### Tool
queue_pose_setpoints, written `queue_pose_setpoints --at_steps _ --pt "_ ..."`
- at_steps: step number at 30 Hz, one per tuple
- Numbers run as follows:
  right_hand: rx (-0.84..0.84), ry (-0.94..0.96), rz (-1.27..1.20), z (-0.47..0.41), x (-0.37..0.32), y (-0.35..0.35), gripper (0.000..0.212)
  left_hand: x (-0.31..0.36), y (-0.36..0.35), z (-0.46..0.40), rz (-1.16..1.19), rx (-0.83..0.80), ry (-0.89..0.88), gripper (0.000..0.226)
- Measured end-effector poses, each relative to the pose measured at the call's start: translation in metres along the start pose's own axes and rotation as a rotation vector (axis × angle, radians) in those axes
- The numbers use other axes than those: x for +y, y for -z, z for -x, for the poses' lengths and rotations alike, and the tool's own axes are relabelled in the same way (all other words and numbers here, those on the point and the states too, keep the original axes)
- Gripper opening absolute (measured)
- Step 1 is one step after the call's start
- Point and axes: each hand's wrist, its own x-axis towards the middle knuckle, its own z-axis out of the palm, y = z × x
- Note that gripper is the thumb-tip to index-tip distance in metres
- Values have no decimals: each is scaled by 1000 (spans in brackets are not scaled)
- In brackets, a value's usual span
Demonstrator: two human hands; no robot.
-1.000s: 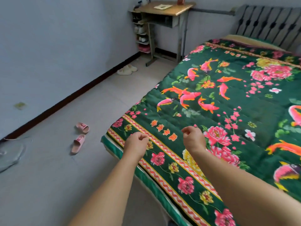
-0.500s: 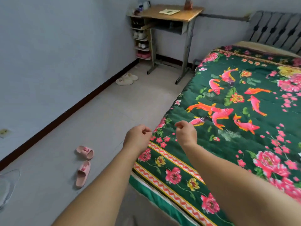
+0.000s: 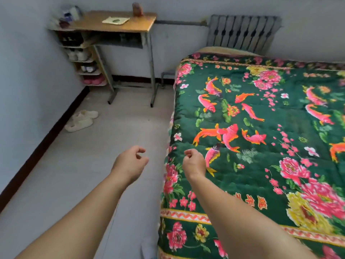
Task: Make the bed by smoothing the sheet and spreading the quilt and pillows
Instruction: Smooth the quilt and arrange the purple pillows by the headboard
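Observation:
A dark green quilt [image 3: 261, 165] printed with pink flowers and orange fish lies spread flat over the bed, reaching its left side and near end. A tan strip of bedding [image 3: 220, 50] shows beyond the quilt's far edge; no pillow is visible. My left hand [image 3: 130, 163] hangs in the air over the floor, left of the bed, fingers loosely curled and holding nothing. My right hand [image 3: 193, 163] hovers just over the quilt's left edge, also loosely curled and empty.
A wooden desk [image 3: 115, 23] stands at the far wall with a shoe rack [image 3: 84, 58] beside it. A grey radiator [image 3: 242, 32] is behind the bed's head. White slippers [image 3: 82, 119] lie on the tiled floor by the left wall.
Both hands came off the quilt's near corner and moved left along the bed's side. The view swung left and forward, so the pink sandals dropped out of sight.

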Motion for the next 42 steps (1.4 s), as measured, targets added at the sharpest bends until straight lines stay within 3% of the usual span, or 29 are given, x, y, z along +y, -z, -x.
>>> queue_pose_setpoints --at_steps 6,12,19,25,34,42 --pt "53 -44 16 -57 -66 -35 30 33 26 -101 87 -238 -137 27" --pt "161 -41 -11 -109 -133 -40 30 77 56 -199 83 -317 -230 24" --pt "330 -144 -73 -177 -205 -51 27 138 93 -304 -10 -405 -479 25" --pt "396 -235 -92 -237 -245 -59 24 184 104 -405 -89 -447 -522 24" --pt "519 -425 -136 -416 -232 -9 26 316 12 -550 -133 -553 -606 25" --pt "489 -533 -124 -590 -238 60 27 458 -68 -659 -289 -596 -697 28"
